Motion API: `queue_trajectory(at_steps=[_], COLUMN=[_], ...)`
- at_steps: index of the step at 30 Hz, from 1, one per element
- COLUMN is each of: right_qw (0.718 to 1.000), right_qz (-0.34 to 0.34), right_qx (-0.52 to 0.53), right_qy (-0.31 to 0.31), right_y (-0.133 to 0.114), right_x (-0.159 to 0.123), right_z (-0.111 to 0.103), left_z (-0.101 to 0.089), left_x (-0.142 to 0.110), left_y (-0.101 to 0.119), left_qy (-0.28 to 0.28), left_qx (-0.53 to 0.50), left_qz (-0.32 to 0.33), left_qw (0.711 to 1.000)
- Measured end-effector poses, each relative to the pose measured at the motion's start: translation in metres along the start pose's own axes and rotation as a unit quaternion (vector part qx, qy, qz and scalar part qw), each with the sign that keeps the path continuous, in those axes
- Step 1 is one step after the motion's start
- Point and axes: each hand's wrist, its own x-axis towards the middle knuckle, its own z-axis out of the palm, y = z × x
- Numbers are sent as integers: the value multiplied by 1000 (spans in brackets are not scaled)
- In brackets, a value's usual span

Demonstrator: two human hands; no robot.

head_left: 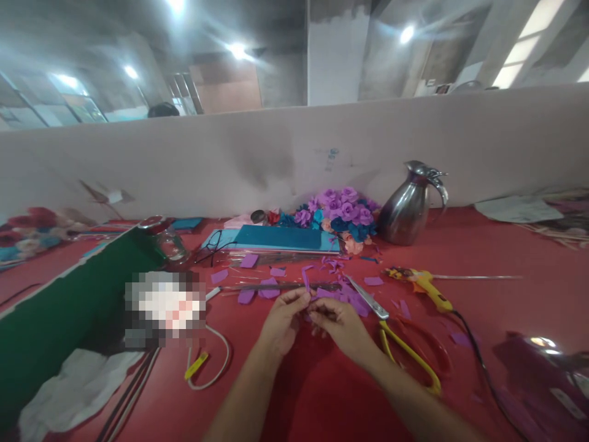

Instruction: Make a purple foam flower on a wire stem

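Note:
Both my hands meet near the middle of the red table. My left hand [289, 310] pinches a narrow purple paper strip [307, 277], which sticks up above the fingers. Close beside it, my right hand [338, 319] has its fingers pressed together at the lower part of the strip; the exact grip is partly hidden. Purple paper pieces [354, 299] lie heaped just beyond my right hand. Scissors [381, 314] with yellow handles rest open-bladed to the right of it. Behind my hands lies a bundle of thin dark wires [285, 286].
Purple and blue paper flowers [345, 212] sit at the back, left of a metal jug [409, 205]. Blue sheets [278, 236] and glasses [214, 245] lie before the wall. A yellow glue gun [432, 291] with its cord is on the right. A green partition [83, 307] borders the left.

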Motion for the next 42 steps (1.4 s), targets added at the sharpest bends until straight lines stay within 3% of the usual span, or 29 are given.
queue_trajectory(at_steps=[8,13,20,27,35,42], right_qw=[998,999,999,998,997,996], right_qz=[-32,-24,4,12,0,2], right_qx=[-48,-24,34,60,63,72], right_qy=[-4,-10,-18,-26,-39,-45], right_y=[-6,-5,-2,2,1,3], right_x=[-6,-6,-3,0,0,0], right_z=[1,2,5,1,2,3], left_z=[-1,0,-2,-3,2,2], left_x=[1,1,-2,-3,-2,-1], left_y=[0,-3,-1,4,0,2], left_qy=[44,68,42,-26,27,29], left_qx=[20,22,32,41,56,62], left_qz=[-16,-6,-2,-22,1,-6], left_qw=[999,997,999,999,998,998])
